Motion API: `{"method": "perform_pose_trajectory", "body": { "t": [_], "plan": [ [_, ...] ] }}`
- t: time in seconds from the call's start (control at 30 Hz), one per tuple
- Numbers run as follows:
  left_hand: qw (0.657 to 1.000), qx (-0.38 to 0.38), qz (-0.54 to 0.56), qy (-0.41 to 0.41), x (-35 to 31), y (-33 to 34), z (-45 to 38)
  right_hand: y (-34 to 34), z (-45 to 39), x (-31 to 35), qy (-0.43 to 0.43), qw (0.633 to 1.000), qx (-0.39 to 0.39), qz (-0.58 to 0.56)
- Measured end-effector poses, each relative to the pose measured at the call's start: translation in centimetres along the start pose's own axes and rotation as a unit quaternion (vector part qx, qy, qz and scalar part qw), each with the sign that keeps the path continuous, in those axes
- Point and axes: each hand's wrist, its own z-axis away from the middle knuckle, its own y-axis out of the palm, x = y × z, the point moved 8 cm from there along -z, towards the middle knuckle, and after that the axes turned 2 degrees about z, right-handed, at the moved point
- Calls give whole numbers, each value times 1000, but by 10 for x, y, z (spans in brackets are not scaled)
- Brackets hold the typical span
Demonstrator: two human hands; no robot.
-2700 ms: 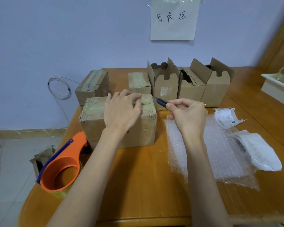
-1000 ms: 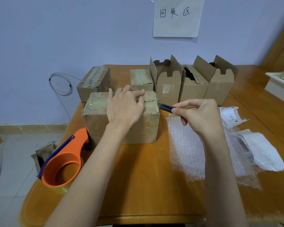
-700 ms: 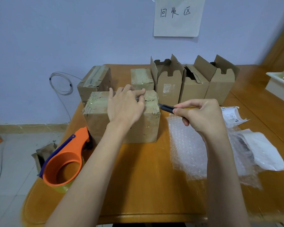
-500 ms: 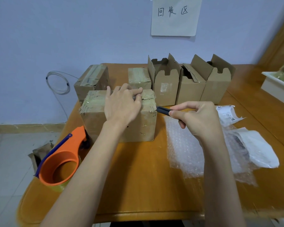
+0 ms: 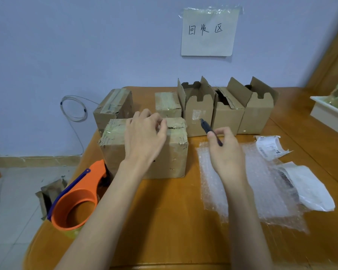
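Observation:
A taped cardboard box [image 5: 176, 152] stands on the wooden table [image 5: 164, 221] in front of me. My left hand [image 5: 144, 137] rests on its top, fingers curled at the tape seam. My right hand [image 5: 225, 152] hovers to the right of the box over a sheet of bubble wrap [image 5: 248, 184] and grips a dark blue utility knife [image 5: 210, 131]. The knife's tip points up and away, clear of the box.
An orange tape dispenser [image 5: 76, 199] sits at the table's left edge. Behind are two sealed boxes [image 5: 113, 110] [image 5: 167, 104] and three open boxes [image 5: 198, 112]. A label [image 5: 269, 147] and a white pouch [image 5: 308, 188] lie at right. A white tray [image 5: 332, 114] stands far right.
My right hand has drawn the knife off the box's right edge and tilted its tip upward. My left hand's fingers have curled at the seam.

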Motion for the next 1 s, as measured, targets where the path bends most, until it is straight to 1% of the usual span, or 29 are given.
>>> {"method": "perform_pose_trajectory", "body": {
  "t": [0.07, 0.17, 0.23, 0.4, 0.47, 0.5, 0.53, 0.57, 0.6, 0.63, 0.67, 0.73, 0.8, 0.87, 0.93, 1.0],
  "plan": [
    [1000, 0, -15, -2, -1, -2, 3, 22, 0, -5, 6, 998, 38, 48],
    [999, -2, -53, -5, -3, 3, 12, 49, 3, -15, 47, 990, 102, 88],
    [997, -5, -75, -3, -3, 9, 18, 60, 8, -17, 65, 986, 112, 108],
    [997, -11, -77, 8, -4, 13, 23, 71, 13, -25, 86, 956, 128, 249],
    [997, -10, -72, 19, -4, 13, 22, 74, 14, -31, 94, 947, 141, 273],
    [997, -8, -69, 22, -4, 13, 22, 74, 13, -32, 88, 948, 138, 273],
    [997, -8, -67, 23, -3, 13, 22, 72, 10, -29, 69, 960, 112, 246],
    [998, -7, -66, 24, -3, 13, 22, 66, 6, -24, 40, 979, 67, 189],
    [998, -7, -64, 26, -3, 12, 22, 57, 3, -16, 12, 994, 17, 107],
    [998, -7, -62, 27, -3, 12, 23, 50, -1, -9, 0, 1000, -12, 12],
    [998, -6, -59, 30, -4, 11, 23, 47, -6, -3, 2, 997, -9, -74],
    [998, -6, -46, 37, -4, 9, 24, 57, -16, 9, 12, 981, 63, -183],
    [999, -7, -26, 46, -4, 7, 25, 71, -21, 19, 22, 965, 139, -223],
    [999, -6, -11, 51, -4, 5, 25, 78, -24, 25, 18, 956, 170, -237],
    [998, -3, 2, 63, -4, 3, 23, 77, -25, 26, 5, 957, 166, -236],
    [997, 2, 26, 78, -3, 2, 22, 74, -25, 21, -2, 965, 140, -222]
  ]
}}
